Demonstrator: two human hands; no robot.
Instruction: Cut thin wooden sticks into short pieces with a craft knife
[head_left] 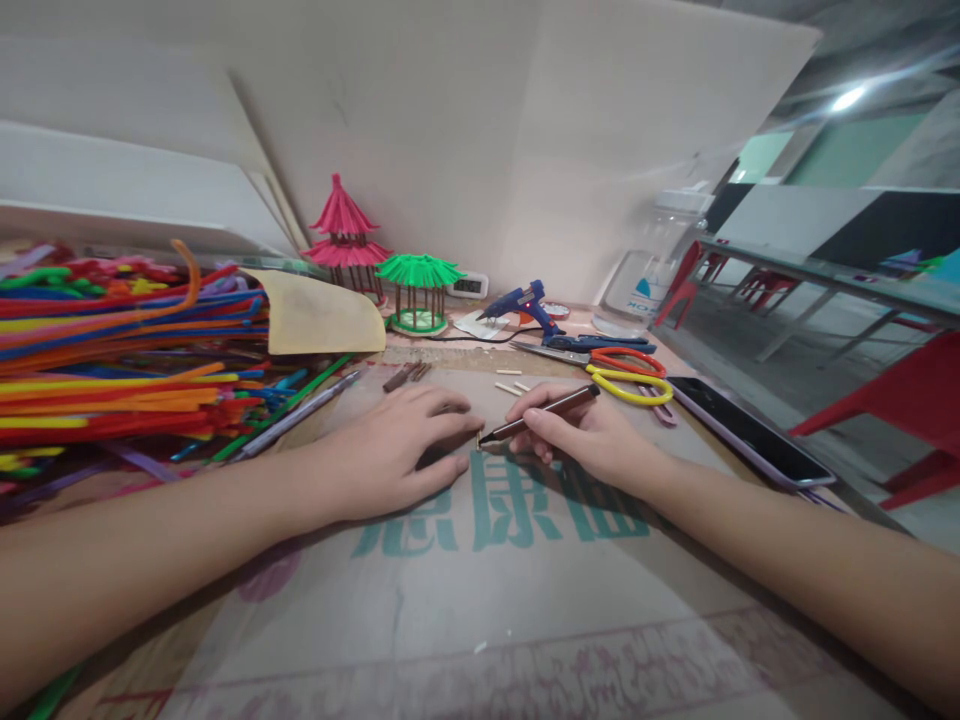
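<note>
My right hand (566, 425) grips a brown marker pen (544, 412) in a writing hold. Its tip points down and left at a short, thin stick (479, 441) on the board. Beside that stick lies my left hand (401, 440), palm down, thumb and index finger stretched out with a gap between them. The index fingertip is at the stick's upper end; whether it presses on it is hard to tell. Beyond the hands are several short pale sticks (508, 387) and a few dark brown pieces (405, 375).
Bundles of colourful pipe cleaners (127, 330) fill the left side. Behind stand a pink pagoda (345, 235), a green-roofed pavilion (420, 290) and a blue glue gun (521, 300). Scissors (630, 380), a phone (750, 430) and a clear bottle (645, 265) are at the right.
</note>
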